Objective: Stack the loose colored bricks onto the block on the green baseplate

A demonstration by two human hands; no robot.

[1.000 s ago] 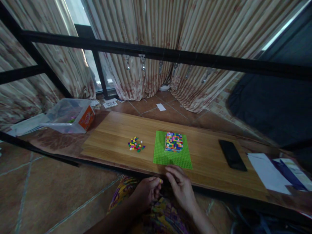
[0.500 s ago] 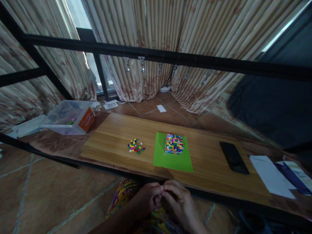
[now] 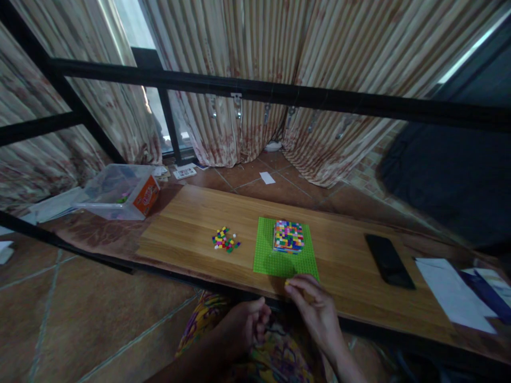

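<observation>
Between the thumb and forefinger of my right hand point(image 3: 313, 304) is a small yellow toy brick point(image 3: 287, 283), just off the near edge of the green baseplate point(image 3: 265, 261). A many-coloured block of stacked toy bricks point(image 3: 288, 236) stands on the far right part of that plate. My left hand point(image 3: 248, 322) is over my lap with its fingers curled closed; whatever is inside them, if anything, is hidden. Left of the plate lies a loose pile of small coloured bricks point(image 3: 226, 240).
The wooden tabletop point(image 3: 179, 229) carries a black phone point(image 3: 390, 260) on the right, with white paper point(image 3: 451, 292) beyond it. At the far left stands a clear plastic box point(image 3: 115, 194) with an orange label. A black metal bar point(image 3: 255, 90) crosses the view above the table.
My hands have parted. The right hand has moved up and right toward the green baseplate with the yellow brick showing at its fingertips; the left stays over the lap. The view has shifted slightly.
</observation>
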